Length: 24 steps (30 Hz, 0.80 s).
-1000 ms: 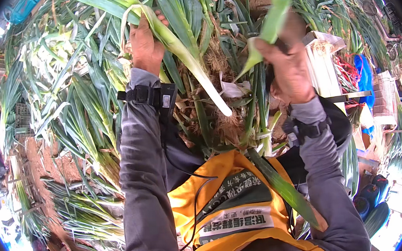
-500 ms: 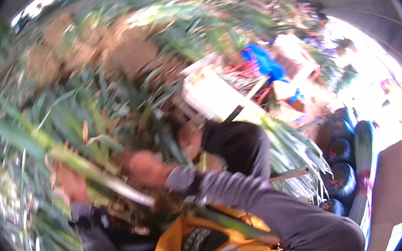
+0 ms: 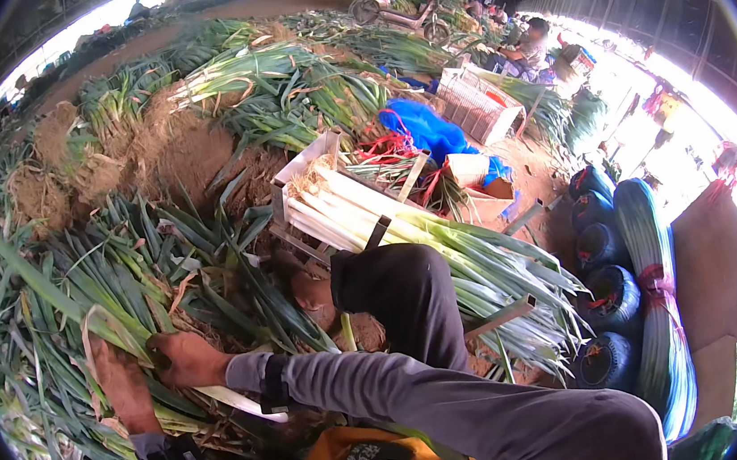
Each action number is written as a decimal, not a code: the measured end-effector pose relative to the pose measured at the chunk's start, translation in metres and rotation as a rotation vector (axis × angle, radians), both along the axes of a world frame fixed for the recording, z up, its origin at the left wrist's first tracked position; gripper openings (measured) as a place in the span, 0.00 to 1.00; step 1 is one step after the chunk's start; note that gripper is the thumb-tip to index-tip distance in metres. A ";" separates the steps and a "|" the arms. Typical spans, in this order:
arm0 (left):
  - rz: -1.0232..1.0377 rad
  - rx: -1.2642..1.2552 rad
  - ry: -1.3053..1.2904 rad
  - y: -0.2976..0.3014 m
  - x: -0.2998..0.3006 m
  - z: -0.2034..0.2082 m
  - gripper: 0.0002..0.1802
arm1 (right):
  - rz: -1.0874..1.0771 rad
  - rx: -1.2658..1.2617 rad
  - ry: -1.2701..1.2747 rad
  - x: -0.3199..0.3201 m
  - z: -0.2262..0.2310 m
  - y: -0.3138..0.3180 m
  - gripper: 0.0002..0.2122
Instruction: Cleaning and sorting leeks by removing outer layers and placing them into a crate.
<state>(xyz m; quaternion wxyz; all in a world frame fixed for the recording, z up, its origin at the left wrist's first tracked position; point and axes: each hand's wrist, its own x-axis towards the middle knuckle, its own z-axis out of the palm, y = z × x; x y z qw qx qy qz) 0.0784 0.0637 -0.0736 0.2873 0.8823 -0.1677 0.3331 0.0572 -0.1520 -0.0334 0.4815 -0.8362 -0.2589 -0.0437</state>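
A long leek (image 3: 121,326) slants across the lower left, its green leaves toward the far left and its white end near my right wrist. My left hand (image 3: 123,386) is closed round its middle, beside a pale dry leaf. Close by on the right, my right hand (image 3: 188,358) pinches the same leek with bent fingers. Some fingertips are hidden behind the leek and leaves. Under and around both hands lies a thick heap of unpeeled leeks (image 3: 112,266). To the right, a metal rack (image 3: 279,202) holds cleaned leeks (image 3: 357,204), white ends toward the far left.
Rolls of dark blue netting (image 3: 602,246) and a long tied blue-green bundle (image 3: 653,290) line the right, beside cardboard (image 3: 723,291). Beyond the rack are blue cloth (image 3: 429,126), a white crate (image 3: 477,106), another person (image 3: 532,47) and a scooter (image 3: 400,13). My bent knee (image 3: 406,284) borders the rack.
My right hand has come in closer to my left hand along the leek. The view has shifted and steadied from a blurred one. The leek stays in my left hand.
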 end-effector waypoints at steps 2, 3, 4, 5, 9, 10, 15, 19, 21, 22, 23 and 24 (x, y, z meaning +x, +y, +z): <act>-0.473 -1.417 0.444 -0.012 -0.013 0.016 0.26 | 0.168 0.182 0.031 0.010 0.010 -0.004 0.14; -0.498 -1.527 0.500 -0.016 -0.018 0.023 0.27 | 0.239 0.168 0.085 0.010 0.015 -0.007 0.12; -0.506 -1.525 0.504 -0.021 -0.020 0.027 0.27 | 0.232 0.168 0.082 0.013 0.014 -0.010 0.12; -0.502 -1.519 0.536 -0.026 -0.021 0.030 0.27 | 0.258 0.134 0.059 0.017 0.012 -0.014 0.14; -0.308 -1.041 0.375 -0.032 -0.033 0.021 0.28 | 0.302 0.235 0.043 0.024 0.008 -0.025 0.14; -0.295 -1.041 0.378 -0.030 -0.040 0.023 0.28 | 0.310 0.239 0.052 0.019 0.013 -0.023 0.14; -0.081 -0.527 0.201 -0.026 -0.049 0.019 0.30 | 0.443 0.422 0.548 0.005 0.033 -0.030 0.14; -0.214 -0.913 0.322 -0.023 -0.040 0.018 0.30 | 0.422 0.475 0.574 0.006 0.026 -0.025 0.15; -0.194 -0.545 0.206 -0.051 -0.066 0.055 0.28 | 0.394 0.491 0.537 0.005 0.017 -0.019 0.15; -0.145 -0.580 0.090 -0.038 -0.068 0.042 0.26 | 0.376 0.347 0.303 0.003 0.019 -0.010 0.14; 0.035 -0.062 0.003 0.000 -0.062 0.024 0.27 | 0.358 0.218 0.077 0.000 0.018 0.000 0.14; -0.005 -0.975 0.394 0.039 -0.043 -0.015 0.26 | 0.422 0.227 0.041 -0.001 0.013 0.005 0.15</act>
